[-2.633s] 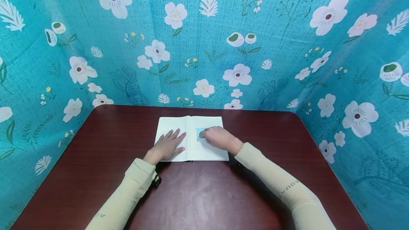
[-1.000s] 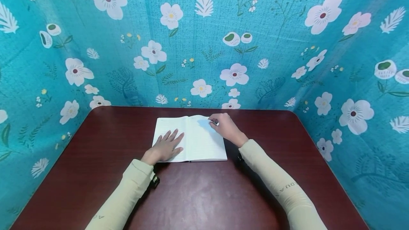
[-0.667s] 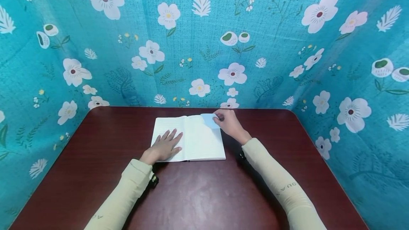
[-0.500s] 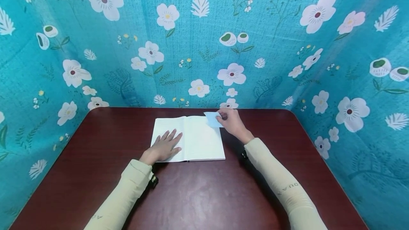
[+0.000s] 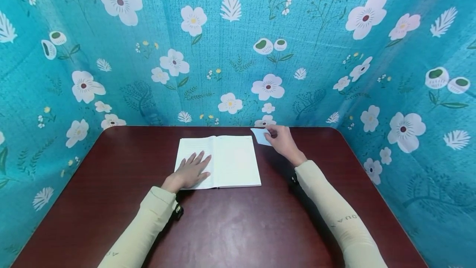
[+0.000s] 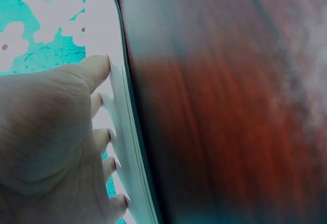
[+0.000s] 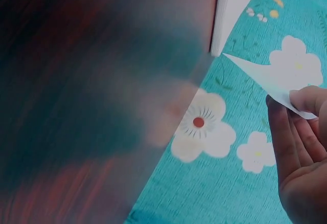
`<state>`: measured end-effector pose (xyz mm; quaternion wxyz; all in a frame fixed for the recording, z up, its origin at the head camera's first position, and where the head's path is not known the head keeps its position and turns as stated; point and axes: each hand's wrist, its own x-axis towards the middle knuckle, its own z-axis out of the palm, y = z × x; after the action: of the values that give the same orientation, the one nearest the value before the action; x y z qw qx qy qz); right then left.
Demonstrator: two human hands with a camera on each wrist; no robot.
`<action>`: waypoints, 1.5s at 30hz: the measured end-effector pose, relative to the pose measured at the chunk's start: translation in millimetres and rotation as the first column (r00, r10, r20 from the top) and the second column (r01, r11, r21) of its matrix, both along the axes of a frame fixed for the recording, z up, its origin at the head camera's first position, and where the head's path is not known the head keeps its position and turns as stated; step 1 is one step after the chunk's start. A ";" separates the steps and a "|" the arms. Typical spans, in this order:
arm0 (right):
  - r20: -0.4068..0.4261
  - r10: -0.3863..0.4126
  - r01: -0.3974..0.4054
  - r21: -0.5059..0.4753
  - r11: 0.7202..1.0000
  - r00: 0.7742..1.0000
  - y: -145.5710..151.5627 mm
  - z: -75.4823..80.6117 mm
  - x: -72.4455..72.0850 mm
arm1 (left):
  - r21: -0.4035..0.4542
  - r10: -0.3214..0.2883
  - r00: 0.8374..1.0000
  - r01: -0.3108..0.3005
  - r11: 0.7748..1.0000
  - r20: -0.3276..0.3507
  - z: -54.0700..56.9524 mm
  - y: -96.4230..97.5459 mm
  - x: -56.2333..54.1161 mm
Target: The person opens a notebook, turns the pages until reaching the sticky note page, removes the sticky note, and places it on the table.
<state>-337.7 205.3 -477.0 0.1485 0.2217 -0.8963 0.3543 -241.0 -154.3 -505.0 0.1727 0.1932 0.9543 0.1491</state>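
Note:
An open notebook [image 5: 238,162] with ruled white pages lies on the table. My left hand [image 5: 191,171] rests on its left page, fingers spread and straight; the left wrist view shows the fingertips [image 6: 102,137] along the paper. Past the notebook's upper right corner, my right hand [image 5: 283,140] pinches a light blue sticky note [image 5: 261,136] between thumb and fingers. In the right wrist view the note [image 7: 260,78] is held by one edge, its far corner pointing toward the notebook's edge [image 7: 219,19].
The dark reddish-brown table [image 5: 227,226] has a glossy surface. Behind it and at both sides hangs a teal curtain [image 5: 215,69] printed with white flowers.
The blue sticky note lay on the right page; my right hand has peeled it up and carried it right, off the notebook. My left hand has stayed on the left page.

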 end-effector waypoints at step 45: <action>0.074 0.140 -0.155 0.636 0.756 0.987 34.9 -25.0 25.1 | -0.018 0.005 1.000 -0.005 1.000 -0.020 -2.7 -1.1 -0.3</action>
<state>-312.6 240.2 -502.0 0.0258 0.3248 -0.9445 0.0412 -241.2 -155.4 -507.8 0.1646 0.1905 0.9577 0.1391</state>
